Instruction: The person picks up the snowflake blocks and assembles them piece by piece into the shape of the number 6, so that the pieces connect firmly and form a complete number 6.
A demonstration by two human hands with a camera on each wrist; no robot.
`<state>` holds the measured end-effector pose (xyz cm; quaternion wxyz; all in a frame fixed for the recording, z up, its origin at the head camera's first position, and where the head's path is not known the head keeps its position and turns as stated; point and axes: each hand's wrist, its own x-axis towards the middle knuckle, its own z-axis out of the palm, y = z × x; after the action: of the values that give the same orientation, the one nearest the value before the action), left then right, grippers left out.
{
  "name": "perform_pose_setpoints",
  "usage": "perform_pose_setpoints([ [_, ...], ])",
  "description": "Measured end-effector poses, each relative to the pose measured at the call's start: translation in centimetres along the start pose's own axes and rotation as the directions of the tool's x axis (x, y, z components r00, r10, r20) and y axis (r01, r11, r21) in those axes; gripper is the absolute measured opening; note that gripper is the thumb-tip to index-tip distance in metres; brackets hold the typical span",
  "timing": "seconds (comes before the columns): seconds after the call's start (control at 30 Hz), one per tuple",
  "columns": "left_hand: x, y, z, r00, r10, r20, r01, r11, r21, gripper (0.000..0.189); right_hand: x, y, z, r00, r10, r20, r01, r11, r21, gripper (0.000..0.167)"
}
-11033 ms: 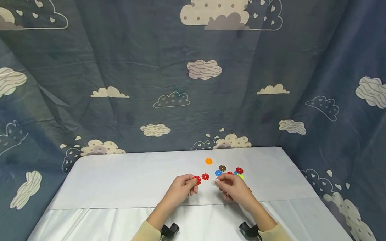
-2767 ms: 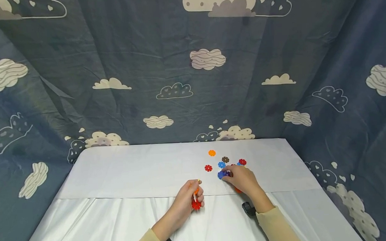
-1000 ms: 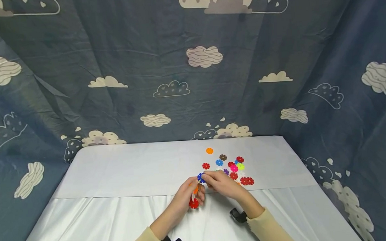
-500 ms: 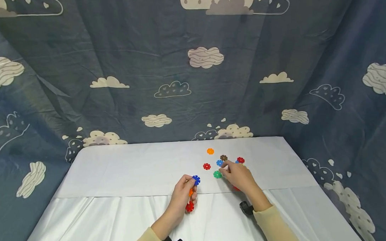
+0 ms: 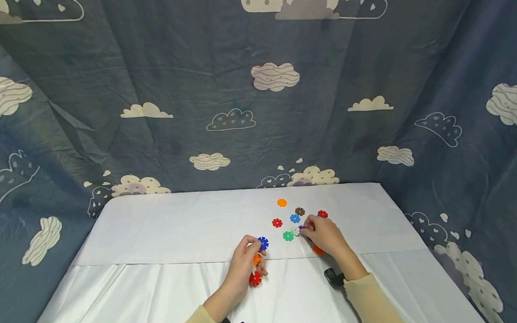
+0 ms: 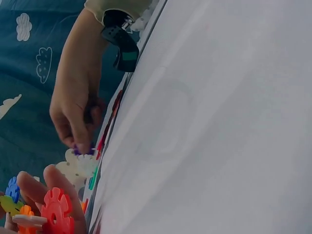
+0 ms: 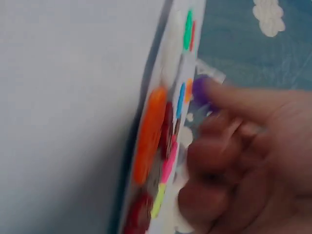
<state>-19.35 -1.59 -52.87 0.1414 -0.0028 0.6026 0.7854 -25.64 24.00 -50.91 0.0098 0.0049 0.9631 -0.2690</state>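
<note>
In the head view my left hand (image 5: 240, 264) holds a chain of notched plastic building discs by its blue disc (image 5: 263, 243). An orange disc (image 5: 256, 259) and a red disc (image 5: 255, 279) hang lower along it. The left wrist view also shows a yellow-green disc (image 6: 10, 205) and a white disc (image 6: 29, 220) joined in the chain. My right hand (image 5: 327, 235) pinches a purple disc (image 7: 201, 91) between thumb and index finger, over the loose discs. Just left of those fingertips lie a white disc (image 5: 296, 232) and a green disc (image 5: 288, 236).
Loose discs lie on the white table (image 5: 179, 231): orange (image 5: 282, 203), brown (image 5: 300, 211), light blue (image 5: 295, 218), red (image 5: 277, 223) and dark red (image 5: 322, 214). My right hand covers several more. A cloud-patterned curtain (image 5: 177, 150) stands behind the table.
The blue disc went from my right hand onto the left hand's chain. My right hand then returned to the loose discs, where a green disc now lies farther left, and took up a purple disc.
</note>
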Motion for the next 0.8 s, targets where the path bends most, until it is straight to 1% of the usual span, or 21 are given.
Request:
perform_pose_setpoints([
  [0.03,0.0,-0.1,0.0,1.000,0.002,-0.003,-0.002,1.000,-0.002,0.017,-0.1,-0.3,-0.1,1.000,-0.021,-0.001,0.021,0.999,0.034,0.017],
  [0.07,0.1,-0.1,-0.1,1.000,0.002,-0.005,-0.002,1.000,-0.004,0.017,-0.3,-0.7,-0.2,0.998,-0.058,-0.001,0.058,0.996,0.070,0.014],
  [0.13,0.1,-0.1,-0.1,1.000,0.004,-0.011,-0.004,1.000,-0.008,0.016,-0.8,-1.7,-0.4,0.986,-0.164,0.013,0.160,0.975,0.154,0.010],
  [0.17,0.2,-0.2,-0.1,1.000,0.007,-0.014,-0.007,1.000,-0.007,0.016,-1.1,-2.2,-0.4,0.973,-0.229,0.024,0.220,0.957,0.190,0.008],
  [0.2,0.2,-0.2,-0.1,1.000,0.007,-0.014,-0.007,1.000,-0.011,0.015,-1.4,-2.8,-0.4,0.956,-0.292,0.038,0.277,0.934,0.224,0.007],
  [0.27,0.3,-0.1,-0.1,1.000,0.012,-0.009,-0.012,1.000,-0.014,0.015,-1.9,-3.8,-0.3,0.910,-0.410,0.061,0.380,0.883,0.275,0.005],
  [0.3,0.3,-0.1,-0.1,1.000,0.013,-0.005,-0.013,1.000,-0.018,0.014,-2.2,-4.2,-0.3,0.890,-0.452,0.066,0.416,0.862,0.291,0.005],
  [0.33,0.4,0.0,-0.1,1.000,0.015,-0.002,-0.015,1.000,-0.020,0.014,-2.4,-4.6,-0.2,0.876,-0.477,0.068,0.439,0.849,0.296,0.005],
  [0.4,0.4,0.0,-0.1,1.000,0.010,0.006,-0.010,1.000,-0.023,0.013,-2.7,-5.1,-0.1,0.859,-0.507,0.067,0.468,0.833,0.294,0.004],
  [0.43,0.4,0.1,-0.1,1.000,0.009,0.009,-0.009,1.000,-0.024,0.013,-2.9,-5.3,0.0,0.857,-0.512,0.064,0.474,0.830,0.293,0.004],
  [0.53,0.4,0.3,-0.1,1.000,0.007,0.017,-0.007,1.000,-0.019,0.012,-3.1,-5.6,0.2,0.858,-0.511,0.056,0.478,0.832,0.281,0.006],
  [0.6,0.4,0.3,-0.2,1.000,0.007,0.027,-0.007,1.000,-0.014,0.012,-3.2,-5.7,0.4,0.853,-0.520,0.051,0.486,0.825,0.289,0.007],
  [0.67,0.4,0.3,-0.3,0.999,0.005,0.034,-0.005,1.000,-0.010,0.013,-3.3,-5.7,0.7,0.845,-0.533,0.042,0.498,0.814,0.299,0.007],
  [0.8,0.4,0.2,-0.5,0.999,0.002,0.036,-0.001,1.000,-0.008,0.014,-3.3,-5.9,1.5,0.824,-0.565,0.039,0.524,0.786,0.329,0.007],
])
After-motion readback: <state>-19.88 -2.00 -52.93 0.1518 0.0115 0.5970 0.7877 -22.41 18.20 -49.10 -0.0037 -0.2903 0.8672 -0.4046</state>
